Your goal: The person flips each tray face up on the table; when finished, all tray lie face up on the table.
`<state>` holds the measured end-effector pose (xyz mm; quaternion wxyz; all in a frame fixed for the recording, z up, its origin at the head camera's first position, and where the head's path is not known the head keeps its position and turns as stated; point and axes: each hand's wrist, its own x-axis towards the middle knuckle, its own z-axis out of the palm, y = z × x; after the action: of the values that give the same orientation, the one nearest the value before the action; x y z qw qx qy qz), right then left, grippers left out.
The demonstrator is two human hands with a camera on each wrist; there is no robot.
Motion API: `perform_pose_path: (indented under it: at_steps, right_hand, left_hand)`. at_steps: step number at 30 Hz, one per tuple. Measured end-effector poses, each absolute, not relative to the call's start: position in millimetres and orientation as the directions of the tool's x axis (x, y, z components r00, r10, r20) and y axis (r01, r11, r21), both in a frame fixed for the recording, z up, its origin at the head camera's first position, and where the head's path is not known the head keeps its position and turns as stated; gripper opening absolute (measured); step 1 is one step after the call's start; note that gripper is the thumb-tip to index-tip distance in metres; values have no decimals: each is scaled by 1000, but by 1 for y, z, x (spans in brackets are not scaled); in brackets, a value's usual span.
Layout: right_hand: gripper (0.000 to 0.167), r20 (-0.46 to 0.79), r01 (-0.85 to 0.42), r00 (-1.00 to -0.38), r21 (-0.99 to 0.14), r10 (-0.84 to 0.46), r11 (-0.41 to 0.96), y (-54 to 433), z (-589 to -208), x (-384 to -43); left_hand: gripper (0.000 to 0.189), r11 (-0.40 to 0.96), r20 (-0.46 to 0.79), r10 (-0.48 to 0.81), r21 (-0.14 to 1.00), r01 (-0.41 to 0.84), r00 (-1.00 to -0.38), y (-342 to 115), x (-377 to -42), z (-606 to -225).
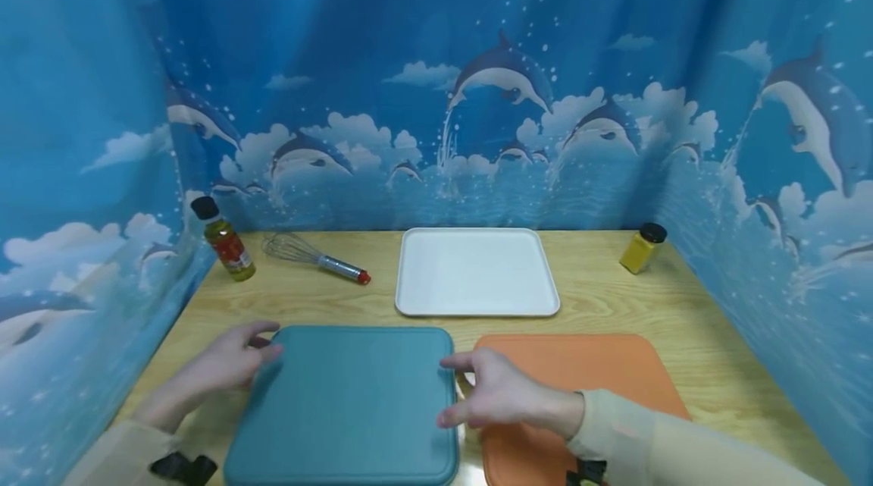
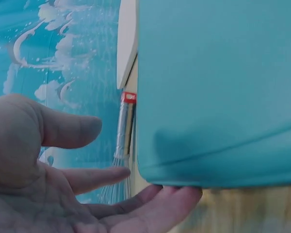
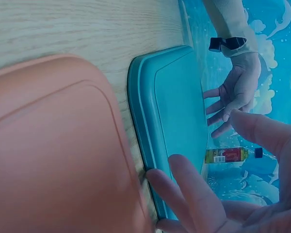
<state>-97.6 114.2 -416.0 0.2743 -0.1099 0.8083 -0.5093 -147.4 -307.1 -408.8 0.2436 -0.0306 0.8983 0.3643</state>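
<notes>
A teal rectangular board (image 1: 355,402) with rounded corners lies at the front left of the table, between the two hands. My left hand (image 1: 232,357) is at its left edge, thumb and fingers apart; the left wrist view shows the fingertips (image 2: 186,194) right at the board's rim. On the opposite side, my right hand (image 1: 501,391) has its fingers spread toward the right edge, with fingertips (image 3: 157,177) close against that side in the right wrist view. Beneath the right hand and forearm is an orange board (image 1: 580,361), partly hidden by them.
Behind the boards lies a white rectangular tray (image 1: 477,274). A wire whisk (image 1: 334,264) and a black-capped oil bottle (image 1: 230,247) are at the back left. A yellow jar with a black lid (image 1: 641,251) stands back right. Dolphin-print curtains (image 1: 409,92) enclose the table.
</notes>
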Motion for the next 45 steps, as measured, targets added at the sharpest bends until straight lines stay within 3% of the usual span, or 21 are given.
perform_pose_path:
  at_steps: [8,15,20,27,32,39,45]
  right_hand:
    - [84,-358,109,-825,-860,-437,498,110,-415,-100]
    - [85,-378,142,-814,-866,-441,480,108,-415,-101]
    - [85,-373,167,-805,-889,-462,427,105,-417,-101]
    - [89,-276,11,-836,-872,-474,489,102,-417,-97]
    - [93,-260,-4,-836,-878,-484,478,99,-417,-94]
    - [96,-271,30,-799,-910,-538,414,94,-418,-96]
    - [97,-279,82,-733,-942,-620,326,94,-420,-101]
  left_hand:
    - [63,661,-456,162,708,-247,-875,-328,-148,-388]
    - [57,586,-341,193,792,-171,-920,-339,-148,-356]
    - [56,453,-294,273,879,-147,-916,-341,-151,-342]
    - [50,399,-211,316,914,-72,-925,-331,-153,-327]
    - [42,274,-168,363,959,-67,-916,-321,-155,-316]
    - [47,66,-53,474,998,-24,-879,-307,-162,-300]
    - [45,35,35,475,998,59,-879,-292,-165,-284]
